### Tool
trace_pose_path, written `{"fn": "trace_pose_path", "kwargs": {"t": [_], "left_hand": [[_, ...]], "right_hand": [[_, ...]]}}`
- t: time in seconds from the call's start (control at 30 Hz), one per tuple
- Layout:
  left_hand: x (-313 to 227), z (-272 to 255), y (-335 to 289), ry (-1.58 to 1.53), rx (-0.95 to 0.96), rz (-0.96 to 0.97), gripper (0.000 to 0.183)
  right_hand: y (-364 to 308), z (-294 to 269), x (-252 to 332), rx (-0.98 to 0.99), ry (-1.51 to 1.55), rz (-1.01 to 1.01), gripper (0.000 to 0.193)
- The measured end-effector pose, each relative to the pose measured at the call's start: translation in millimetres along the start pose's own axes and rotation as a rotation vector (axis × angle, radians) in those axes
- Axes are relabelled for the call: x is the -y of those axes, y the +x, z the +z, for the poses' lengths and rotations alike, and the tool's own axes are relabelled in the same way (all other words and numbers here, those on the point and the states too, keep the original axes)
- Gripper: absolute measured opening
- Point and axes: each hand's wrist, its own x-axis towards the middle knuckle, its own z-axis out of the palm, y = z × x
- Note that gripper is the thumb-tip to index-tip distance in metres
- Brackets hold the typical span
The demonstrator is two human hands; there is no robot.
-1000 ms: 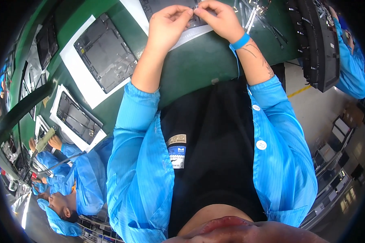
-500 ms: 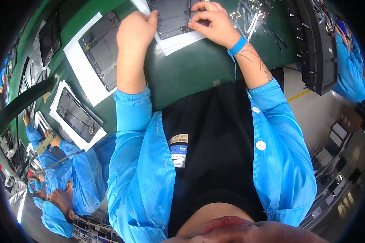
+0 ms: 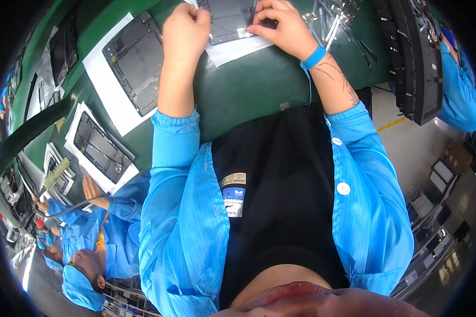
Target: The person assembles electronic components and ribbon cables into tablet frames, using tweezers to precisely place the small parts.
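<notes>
A dark flat device panel lies on white paper at the top of the view, partly cut off by the frame. My left hand is closed in a fist at the panel's left edge, and its curled fingers hide whatever they hold. On the panel's right side my right hand pinches with thumb and forefinger at the end of a thin black strip. Bright glare and a small shiny part show on the panel just beside that thumb. A blue band circles my right wrist.
Left of me another dark panel rests on white paper, with a smaller one nearer. Several thin flat cables lie right of my hand. A black rack stands at the table's right. Co-workers in blue sit at the left.
Both hands have shifted slightly right, and the panel has moved a little right and up with them. Glare now shows on the panel. At the left, a co-worker's head and hands have moved.
</notes>
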Motion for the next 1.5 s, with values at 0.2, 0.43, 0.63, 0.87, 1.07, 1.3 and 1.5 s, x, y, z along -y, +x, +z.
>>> {"fn": "trace_pose_path", "kwargs": {"t": [0.2, 0.43, 0.63, 0.87, 1.07, 1.3, 1.5], "left_hand": [[-23.7, 14.5, -7.3, -0.579, 0.118, 0.001, 0.060], [-43.5, 25.5, -14.4, -0.161, -0.187, 0.508, 0.052], [-22.2, 16.1, -8.0, -0.636, 0.125, 0.029, 0.045], [31.0, -63.1, 36.9, -0.623, -0.218, -0.023, 0.045], [140.3, -115.5, 115.1, -0.315, -0.270, -0.068, 0.049], [143.0, -103.6, 145.1, 0.579, -0.268, -0.030, 0.060], [11.4, -36.9, 129.8, 0.236, -0.171, 0.215, 0.036]], "right_hand": [[0.1, -10.8, 4.7, -0.063, 0.010, -0.015, 0.021], [-7.0, -20.7, 1.0, -0.161, -0.010, -0.063, 0.023], [-17.5, -38.3, -32.4, -0.289, 0.329, 0.145, 0.012], [-56.5, -116.7, -91.6, -0.275, -0.032, 0.209, 0.019], [-43.7, -126.9, -68.3, 0.030, -0.290, -0.042, 0.024], [-44.2, -139.3, -53.6, -0.012, -0.072, 0.257, 0.014], [14.0, -106.9, -43.7, -0.544, 0.602, 0.202, 0.016]]}}
